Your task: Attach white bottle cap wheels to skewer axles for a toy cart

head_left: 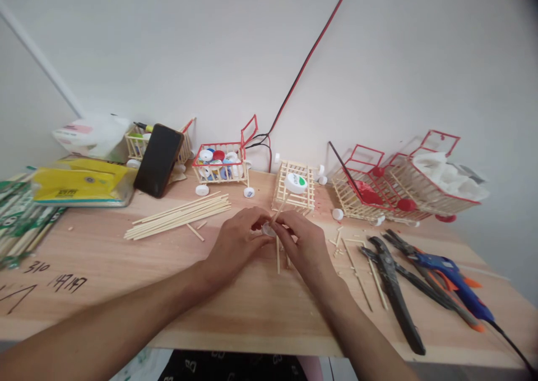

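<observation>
Two pinches meet above the pale wooden table (252,314): the left hand (237,235) grips a small, clear round cap (268,230), the right hand (308,241) a thin, pale wooden stick (281,206) beside it, seemingly being aligned, which calls for steadiness.

Black clothing (235,368) with pale printed motifs

A hand could pass low over the bench (247,314) between the two forearms, up to where the left hand (247,230) and right hand (298,235) close the way. Beyond them stands the slatted basket (309,196). The stick pile (180,217) blocks the left; pliers (395,294) and a glue gun (451,272) crowd the right.
</observation>
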Action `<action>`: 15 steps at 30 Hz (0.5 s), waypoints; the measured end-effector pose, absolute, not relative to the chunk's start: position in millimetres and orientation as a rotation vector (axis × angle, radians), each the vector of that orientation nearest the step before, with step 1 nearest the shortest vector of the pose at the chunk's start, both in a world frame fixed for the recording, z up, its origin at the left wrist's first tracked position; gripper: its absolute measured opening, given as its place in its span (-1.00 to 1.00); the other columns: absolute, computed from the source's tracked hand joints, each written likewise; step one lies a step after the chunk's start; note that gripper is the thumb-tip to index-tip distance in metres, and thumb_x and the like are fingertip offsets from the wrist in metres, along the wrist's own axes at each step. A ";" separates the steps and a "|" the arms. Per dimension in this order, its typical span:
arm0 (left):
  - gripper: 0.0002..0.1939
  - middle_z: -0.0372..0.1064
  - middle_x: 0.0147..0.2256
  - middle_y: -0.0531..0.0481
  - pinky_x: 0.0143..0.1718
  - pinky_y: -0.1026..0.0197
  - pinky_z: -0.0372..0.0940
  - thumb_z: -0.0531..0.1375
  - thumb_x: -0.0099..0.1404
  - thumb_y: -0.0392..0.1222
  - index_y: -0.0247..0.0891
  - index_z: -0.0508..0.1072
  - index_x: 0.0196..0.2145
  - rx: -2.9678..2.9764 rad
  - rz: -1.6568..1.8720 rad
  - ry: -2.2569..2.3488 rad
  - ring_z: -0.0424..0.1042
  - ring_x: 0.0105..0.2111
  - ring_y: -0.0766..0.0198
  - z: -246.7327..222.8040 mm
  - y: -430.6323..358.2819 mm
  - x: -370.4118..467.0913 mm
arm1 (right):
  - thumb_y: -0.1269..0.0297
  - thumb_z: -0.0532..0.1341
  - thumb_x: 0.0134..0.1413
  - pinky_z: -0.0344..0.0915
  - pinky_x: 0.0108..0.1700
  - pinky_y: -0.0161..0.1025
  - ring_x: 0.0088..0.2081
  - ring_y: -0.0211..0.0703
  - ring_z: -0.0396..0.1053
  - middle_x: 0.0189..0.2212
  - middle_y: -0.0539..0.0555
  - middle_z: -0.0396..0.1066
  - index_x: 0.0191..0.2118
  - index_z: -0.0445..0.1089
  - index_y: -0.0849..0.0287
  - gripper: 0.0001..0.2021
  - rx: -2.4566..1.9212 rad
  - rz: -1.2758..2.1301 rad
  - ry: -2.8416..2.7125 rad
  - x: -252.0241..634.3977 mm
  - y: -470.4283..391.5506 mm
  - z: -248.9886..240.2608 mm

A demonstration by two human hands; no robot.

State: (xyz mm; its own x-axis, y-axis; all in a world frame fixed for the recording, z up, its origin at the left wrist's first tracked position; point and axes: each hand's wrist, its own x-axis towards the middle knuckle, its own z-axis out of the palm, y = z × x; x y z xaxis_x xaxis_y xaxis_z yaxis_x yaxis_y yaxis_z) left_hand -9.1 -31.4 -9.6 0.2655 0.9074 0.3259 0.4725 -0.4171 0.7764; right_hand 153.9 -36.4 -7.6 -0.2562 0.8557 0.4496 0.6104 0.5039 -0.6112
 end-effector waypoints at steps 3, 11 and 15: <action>-0.75 0.42 -0.27 0.08 -0.20 0.25 0.27 0.24 0.16 -0.29 -0.18 0.38 -0.17 1.969 1.078 1.208 0.39 -0.27 0.30 -9.9 -31.3 -8.7 | 0.35 0.10 0.21 0.27 -0.24 -0.27 -0.27 -0.17 0.37 -0.32 0.07 0.43 -0.35 0.39 0.13 -0.85 -1.191 0.405 -1.979 153.7 -36.4 -6.9; -0.69 0.44 -0.25 0.06 -0.17 0.22 0.30 0.24 0.15 -0.30 -0.18 0.38 -0.12 1.941 1.074 1.219 0.41 -0.26 0.29 -9.5 -31.8 -8.4 | 0.39 0.12 0.19 0.25 -0.28 -0.29 -0.30 -0.19 0.36 -0.36 0.05 0.42 -0.34 0.39 0.14 -0.88 -1.192 0.380 -1.978 153.2 -36.4 -6.9; -0.67 0.45 -0.25 0.06 -0.17 0.21 0.31 0.24 0.15 -0.30 -0.18 0.37 -0.10 1.953 1.066 1.208 0.42 -0.26 0.29 -9.6 -31.6 -8.7 | 0.39 0.12 0.19 0.25 -0.26 -0.29 -0.29 -0.18 0.36 -0.34 0.06 0.42 -0.32 0.39 0.14 -0.88 -1.189 0.390 -1.978 153.7 -35.7 -8.4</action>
State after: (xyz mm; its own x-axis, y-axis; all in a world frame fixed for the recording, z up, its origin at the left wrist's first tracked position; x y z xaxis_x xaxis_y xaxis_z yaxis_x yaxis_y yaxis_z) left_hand -8.7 -31.6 -9.6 0.2630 0.9110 0.3178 0.4290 -0.4055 0.8072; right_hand 153.7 -35.7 -8.4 -0.2585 0.8479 0.4629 0.6084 0.5151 -0.6038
